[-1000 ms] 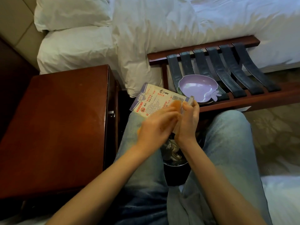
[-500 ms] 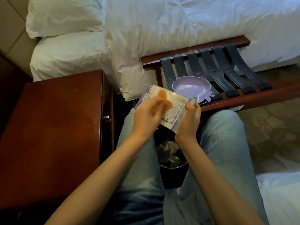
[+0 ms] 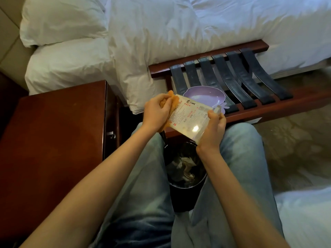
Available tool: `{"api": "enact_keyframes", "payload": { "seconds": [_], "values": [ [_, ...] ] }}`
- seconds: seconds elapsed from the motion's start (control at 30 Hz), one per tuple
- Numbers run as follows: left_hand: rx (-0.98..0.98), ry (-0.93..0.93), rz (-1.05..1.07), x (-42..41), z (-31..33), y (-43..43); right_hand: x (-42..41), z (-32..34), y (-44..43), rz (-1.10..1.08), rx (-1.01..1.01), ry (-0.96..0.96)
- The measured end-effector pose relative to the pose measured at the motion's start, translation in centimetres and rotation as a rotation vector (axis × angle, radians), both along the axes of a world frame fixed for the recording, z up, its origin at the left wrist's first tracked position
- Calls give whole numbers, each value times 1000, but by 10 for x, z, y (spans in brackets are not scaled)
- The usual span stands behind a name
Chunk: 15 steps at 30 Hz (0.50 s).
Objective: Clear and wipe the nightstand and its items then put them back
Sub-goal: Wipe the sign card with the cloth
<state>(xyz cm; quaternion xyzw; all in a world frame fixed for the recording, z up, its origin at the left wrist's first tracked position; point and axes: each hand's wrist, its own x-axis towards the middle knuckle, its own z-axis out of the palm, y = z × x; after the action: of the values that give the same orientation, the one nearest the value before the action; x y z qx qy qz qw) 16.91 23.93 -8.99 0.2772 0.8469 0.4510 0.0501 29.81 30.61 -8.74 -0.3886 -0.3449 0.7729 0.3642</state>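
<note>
printed packet (image 3: 189, 119) held over the waste bin (image 3: 186, 194), between the knees. right hand (image 3: 212, 129) gripped its near right edge, thumb on top. left hand (image 3: 157, 111), curled round an orange cloth (image 3: 172, 102), pressed on the far left corner. the packet's long axis appeared to run from hand to hand. the nightstand (image 3: 53, 140) lay to the left, nearer the left hand. judged next stroke: cloth drawn toward the right hand.

A dark wooden luggage rack with black webbing straps (image 3: 268, 109) stood along the side of a bed under a rumpled white duvet (image 3: 179, 24). Two white pillows (image 3: 62, 20) lay stacked at the bed's head. A round black waste bin (image 3: 184, 197) holding crumpled paper stood near the rack's front rail.
</note>
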Motion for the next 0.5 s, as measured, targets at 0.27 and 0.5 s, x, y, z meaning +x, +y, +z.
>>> {"api": "enact_keyframes", "payload": {
  "seconds": [0.27,0.5],
  "values": [
    [234,-436,324,-13,4,59,-9,-9,75,-104,-62,13],
    [155,-661,100,-11,-8,100,-31,-16,141,31,-45,-138]
  ]
}}
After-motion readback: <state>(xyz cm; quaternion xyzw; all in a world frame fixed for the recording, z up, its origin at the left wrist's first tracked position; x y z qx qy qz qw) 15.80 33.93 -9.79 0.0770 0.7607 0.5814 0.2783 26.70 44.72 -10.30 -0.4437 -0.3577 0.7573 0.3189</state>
